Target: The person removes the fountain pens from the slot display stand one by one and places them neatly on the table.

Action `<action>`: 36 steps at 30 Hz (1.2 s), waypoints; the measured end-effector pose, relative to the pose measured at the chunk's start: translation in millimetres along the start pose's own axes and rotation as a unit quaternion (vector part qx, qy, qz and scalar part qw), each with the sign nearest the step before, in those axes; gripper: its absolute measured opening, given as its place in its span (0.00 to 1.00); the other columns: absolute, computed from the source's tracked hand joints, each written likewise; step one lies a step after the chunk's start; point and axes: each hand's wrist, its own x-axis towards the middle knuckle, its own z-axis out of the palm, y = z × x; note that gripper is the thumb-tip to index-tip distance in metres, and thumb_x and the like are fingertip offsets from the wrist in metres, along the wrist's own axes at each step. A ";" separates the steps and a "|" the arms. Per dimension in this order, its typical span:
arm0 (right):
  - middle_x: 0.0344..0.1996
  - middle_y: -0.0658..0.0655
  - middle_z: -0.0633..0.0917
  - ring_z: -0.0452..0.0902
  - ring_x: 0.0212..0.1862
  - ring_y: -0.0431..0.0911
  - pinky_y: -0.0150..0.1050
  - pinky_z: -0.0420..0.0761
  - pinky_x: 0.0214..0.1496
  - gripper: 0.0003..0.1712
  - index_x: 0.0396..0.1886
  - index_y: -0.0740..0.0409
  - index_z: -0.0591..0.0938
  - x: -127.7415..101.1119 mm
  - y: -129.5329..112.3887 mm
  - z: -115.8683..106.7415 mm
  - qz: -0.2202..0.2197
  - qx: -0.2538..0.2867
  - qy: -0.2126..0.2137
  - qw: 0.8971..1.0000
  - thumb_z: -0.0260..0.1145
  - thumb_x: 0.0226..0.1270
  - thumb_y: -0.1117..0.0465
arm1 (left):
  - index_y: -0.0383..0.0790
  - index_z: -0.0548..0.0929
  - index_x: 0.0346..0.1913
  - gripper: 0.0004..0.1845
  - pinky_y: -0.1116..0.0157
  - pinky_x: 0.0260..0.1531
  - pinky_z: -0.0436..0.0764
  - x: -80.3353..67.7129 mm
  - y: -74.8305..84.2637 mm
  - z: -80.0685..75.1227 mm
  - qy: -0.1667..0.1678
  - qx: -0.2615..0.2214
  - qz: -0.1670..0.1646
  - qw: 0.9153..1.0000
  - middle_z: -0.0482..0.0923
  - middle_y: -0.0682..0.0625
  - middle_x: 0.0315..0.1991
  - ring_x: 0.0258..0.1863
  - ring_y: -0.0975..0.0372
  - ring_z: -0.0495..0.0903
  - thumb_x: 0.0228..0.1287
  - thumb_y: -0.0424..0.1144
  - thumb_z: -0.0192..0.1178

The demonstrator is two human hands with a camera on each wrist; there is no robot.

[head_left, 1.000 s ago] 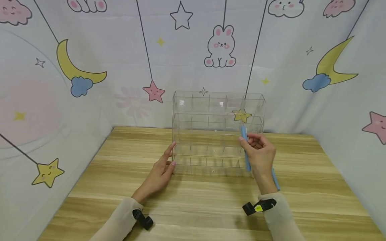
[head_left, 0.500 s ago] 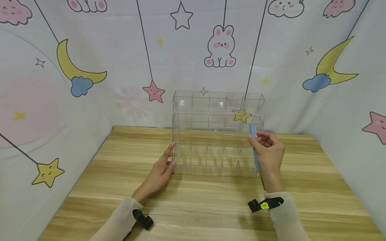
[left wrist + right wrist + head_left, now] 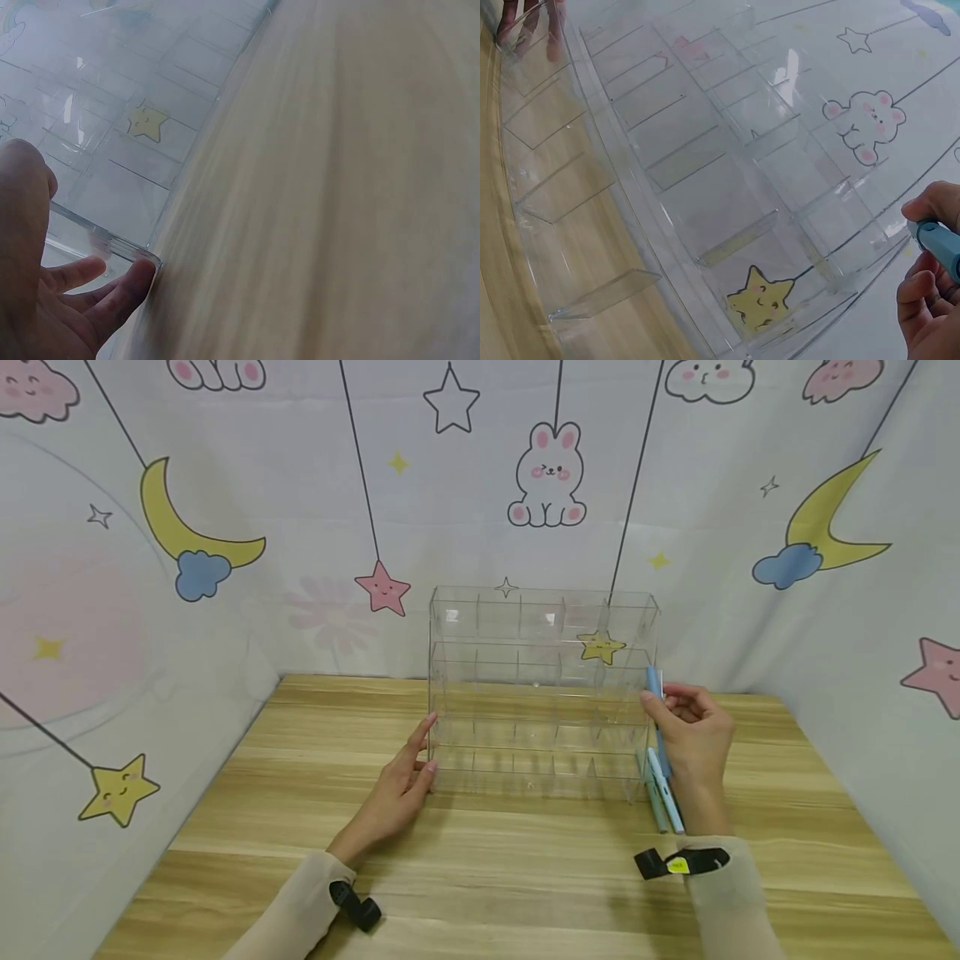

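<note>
now the right hand (image 3: pixel 693 731) pinches a blue pen (image 3: pixel 657 714) in curled fingers (image 3: pixel 922 292), upright, its long axis near vertical, just off the right end wall of the clear organizer (image 3: pixel 540 693). two more pens (image 3: pixel 660 797) lie on the bench (image 3: pixel 480 860) below that hand, beside the organizer's right front corner. the left hand (image 3: pixel 401 781) rests straight-fingered against the organizer's left front corner, holding nothing.

Clear glossy plastic organizer (image 3: pixel 542 693), matt wood-grain table (image 3: pixel 480 877), printed cloth backdrop (image 3: pixel 300 510)
</note>
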 end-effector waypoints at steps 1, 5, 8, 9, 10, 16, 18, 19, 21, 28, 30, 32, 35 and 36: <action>0.25 0.43 0.83 0.77 0.26 0.33 0.22 0.77 0.27 0.12 0.41 0.63 0.88 1.1 0.1 -1.5 0.000 0.000 0.002 1.000 0.83 0.59 0.68 | 0.58 0.48 0.89 0.39 0.51 0.48 0.91 0.1 -0.5 0.1 0.000 0.001 0.001 1.000 0.63 0.31 0.82 0.57 0.41 0.89 0.85 0.35 0.52; 0.25 0.43 0.83 0.78 0.26 0.34 0.22 0.77 0.28 0.11 0.39 0.61 0.89 4.4 0.4 -6.6 0.010 0.012 0.011 1.000 0.83 0.59 0.69 | 0.58 0.48 0.89 0.39 0.51 0.47 0.91 -0.1 -1.1 0.0 0.000 0.001 0.002 1.000 0.63 0.31 0.81 0.57 0.41 0.89 0.85 0.36 0.51; 0.26 0.44 0.83 0.77 0.27 0.34 0.22 0.78 0.29 0.11 0.38 0.60 0.89 6.3 0.2 -10.2 0.016 0.020 0.018 1.000 0.83 0.58 0.69 | 0.58 0.47 0.89 0.39 0.50 0.48 0.91 0.0 -1.1 0.0 0.000 0.001 0.002 1.000 0.63 0.31 0.81 0.57 0.41 0.89 0.85 0.36 0.51; 0.26 0.44 0.83 0.77 0.27 0.34 0.22 0.77 0.28 0.11 0.38 0.60 0.89 7.1 0.1 -11.6 0.018 0.022 0.020 0.999 0.83 0.58 0.69 | 0.57 0.47 0.89 0.39 0.50 0.48 0.91 0.1 -1.1 0.0 0.000 0.001 0.003 1.000 0.63 0.31 0.81 0.57 0.41 0.89 0.85 0.36 0.51; 0.26 0.44 0.83 0.77 0.27 0.35 0.23 0.77 0.28 0.11 0.38 0.59 0.89 8.0 0.0 -13.1 0.021 0.027 0.022 0.999 0.83 0.58 0.69 | 0.57 0.47 0.89 0.39 0.50 0.48 0.91 0.2 -1.1 0.1 0.000 0.001 0.003 1.000 0.63 0.31 0.82 0.57 0.41 0.89 0.85 0.36 0.51; 0.27 0.46 0.83 0.78 0.27 0.36 0.23 0.79 0.28 0.11 0.37 0.58 0.89 12.8 -0.3 -21.3 0.028 0.042 0.036 0.998 0.83 0.57 0.70 | 0.58 0.47 0.89 0.39 0.50 0.48 0.91 0.6 -1.8 0.4 0.001 0.004 0.004 1.000 0.63 0.31 0.81 0.57 0.41 0.89 0.85 0.37 0.51; 0.27 0.46 0.84 0.78 0.28 0.36 0.23 0.79 0.29 0.12 0.37 0.58 0.89 13.9 -0.2 -23.2 0.034 0.043 0.040 0.998 0.83 0.56 0.70 | 0.57 0.47 0.89 0.39 0.50 0.48 0.91 0.5 -1.3 0.3 0.001 0.004 0.004 1.000 0.63 0.31 0.81 0.57 0.41 0.89 0.85 0.37 0.51; 0.28 0.46 0.84 0.78 0.28 0.36 0.23 0.79 0.30 0.12 0.38 0.58 0.89 14.3 -0.2 -24.0 0.036 0.042 0.041 0.998 0.84 0.56 0.70 | 0.57 0.47 0.89 0.39 0.50 0.48 0.91 0.4 -0.9 0.2 0.001 0.004 0.004 1.000 0.63 0.31 0.82 0.57 0.40 0.89 0.85 0.37 0.51; 0.28 0.46 0.83 0.78 0.28 0.36 0.23 0.79 0.30 0.12 0.38 0.58 0.89 15.2 0.2 -25.3 0.043 0.040 0.043 0.997 0.84 0.56 0.69 | 0.57 0.47 0.89 0.39 0.50 0.48 0.91 0.3 -0.1 0.1 0.001 0.004 0.005 1.000 0.63 0.31 0.82 0.57 0.40 0.88 0.85 0.36 0.51; 0.27 0.46 0.83 0.78 0.28 0.36 0.23 0.79 0.30 0.13 0.38 0.57 0.89 18.5 5.3 -29.3 0.056 0.038 0.050 0.996 0.84 0.55 0.69 | 0.57 0.47 0.89 0.39 0.51 0.48 0.91 0.1 -0.8 0.5 0.001 0.004 0.006 1.000 0.63 0.31 0.81 0.57 0.40 0.88 0.85 0.36 0.51; 0.27 0.46 0.84 0.78 0.28 0.36 0.23 0.79 0.29 0.13 0.37 0.57 0.89 19.9 7.3 -31.2 0.060 0.038 0.054 0.996 0.85 0.55 0.70 | 0.57 0.47 0.89 0.39 0.51 0.48 0.91 -0.2 -0.6 0.3 0.000 0.003 0.005 1.000 0.64 0.31 0.81 0.57 0.40 0.88 0.85 0.36 0.51; 0.26 0.45 0.83 0.77 0.27 0.36 0.23 0.79 0.29 0.13 0.37 0.57 0.89 21.5 9.4 -33.7 0.063 0.036 0.057 0.996 0.85 0.54 0.70 | 0.57 0.47 0.89 0.39 0.51 0.48 0.91 -0.3 -0.7 0.3 0.000 0.004 0.004 1.000 0.64 0.31 0.81 0.57 0.41 0.89 0.85 0.37 0.51; 0.25 0.44 0.83 0.77 0.27 0.36 0.23 0.79 0.29 0.13 0.36 0.57 0.89 23.7 12.1 -37.9 0.065 0.032 0.064 0.995 0.85 0.54 0.70 | 0.57 0.47 0.89 0.39 0.51 0.48 0.91 -0.3 -0.8 0.1 0.000 0.003 0.002 1.000 0.65 0.30 0.80 0.57 0.41 0.89 0.85 0.37 0.51; 0.25 0.44 0.83 0.77 0.27 0.36 0.23 0.79 0.29 0.13 0.36 0.57 0.89 24.4 12.8 -39.3 0.067 0.031 0.065 0.995 0.85 0.55 0.70 | 0.58 0.47 0.89 0.39 0.51 0.48 0.91 -0.3 -0.8 0.1 -0.001 0.003 0.000 1.000 0.65 0.30 0.80 0.57 0.41 0.89 0.85 0.37 0.51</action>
